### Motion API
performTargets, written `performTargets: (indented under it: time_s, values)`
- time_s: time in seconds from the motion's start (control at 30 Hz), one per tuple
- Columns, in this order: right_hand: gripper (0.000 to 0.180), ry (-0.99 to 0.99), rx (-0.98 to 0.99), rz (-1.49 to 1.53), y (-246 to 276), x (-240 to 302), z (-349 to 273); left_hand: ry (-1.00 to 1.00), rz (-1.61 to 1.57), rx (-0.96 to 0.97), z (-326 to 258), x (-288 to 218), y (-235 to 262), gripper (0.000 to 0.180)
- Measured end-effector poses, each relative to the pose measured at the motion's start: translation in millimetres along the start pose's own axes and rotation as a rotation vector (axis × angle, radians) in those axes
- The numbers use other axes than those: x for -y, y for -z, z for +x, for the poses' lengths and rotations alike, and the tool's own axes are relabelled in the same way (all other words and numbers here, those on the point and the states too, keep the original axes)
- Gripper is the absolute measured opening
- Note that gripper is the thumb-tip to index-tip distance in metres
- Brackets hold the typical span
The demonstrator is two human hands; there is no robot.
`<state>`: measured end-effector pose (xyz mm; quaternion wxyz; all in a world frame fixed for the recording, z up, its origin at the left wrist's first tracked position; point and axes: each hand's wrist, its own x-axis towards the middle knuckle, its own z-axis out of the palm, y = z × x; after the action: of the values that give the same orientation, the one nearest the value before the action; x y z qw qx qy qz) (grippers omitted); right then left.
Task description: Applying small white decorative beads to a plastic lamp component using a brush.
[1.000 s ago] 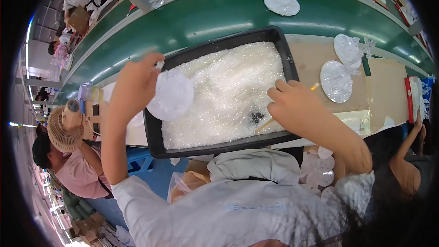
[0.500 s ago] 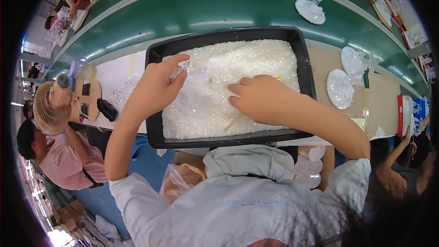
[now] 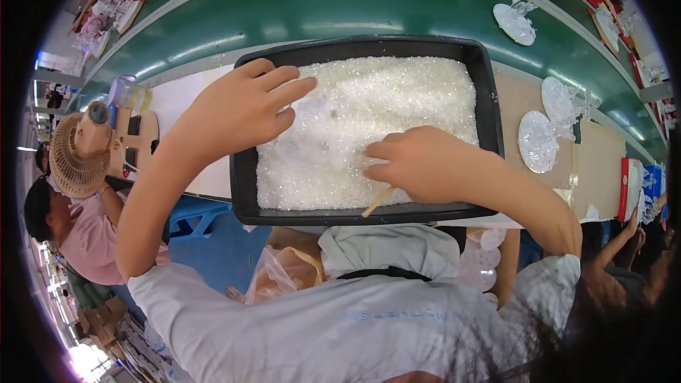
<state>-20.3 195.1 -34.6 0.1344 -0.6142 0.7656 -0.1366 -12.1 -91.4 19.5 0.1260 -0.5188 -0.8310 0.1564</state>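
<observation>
A black tray full of white, glittering granules lies in front of me. Over its left side hovers my left hand, fingers apart, with nothing visible in them. Just right of those fingers, a faint translucent patch shows among the granules; I cannot tell what it is. My right hand is closed low over the tray's right half. From beneath it a thin, pale wooden stick pokes out toward the near rim; the hand hides most of it.
Clear ornaments on round bases stand right of the tray. Another ornament rests on the green conveyor beyond. A beige fan and a jar are at the left. Co-workers sit on both sides.
My left hand has moved up and left, its fingers spreading; the small clear piece it held no longer shows. My right hand and the stick have shifted slightly nearer and to the right.
</observation>
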Motion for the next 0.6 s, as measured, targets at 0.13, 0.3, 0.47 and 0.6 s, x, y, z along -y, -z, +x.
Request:
performTargets:
  time_s: [0.13,0.3,0.47,0.6]
  values:
    - [0.014,-0.222,0.532,-0.031,7.7,-1.3,-7.7,-0.011,-0.101,0.136,0.1,-1.0,-5.2,0.011]
    - [0.019,-0.119,0.443,0.033,-7.1,-1.5,-6.2,-0.078,-0.243,0.181,15.7,-11.1,1.3,0.026]
    - [0.022,-0.067,0.254,0.095,3.9,0.1,-13.3,-0.030,-0.279,0.170,14.1,-27.2,-1.5,0.030]
    - [0.026,-0.281,0.628,-0.010,11.7,7.9,-9.0,-0.040,-0.321,0.122,25.3,-39.8,-8.9,0.035]
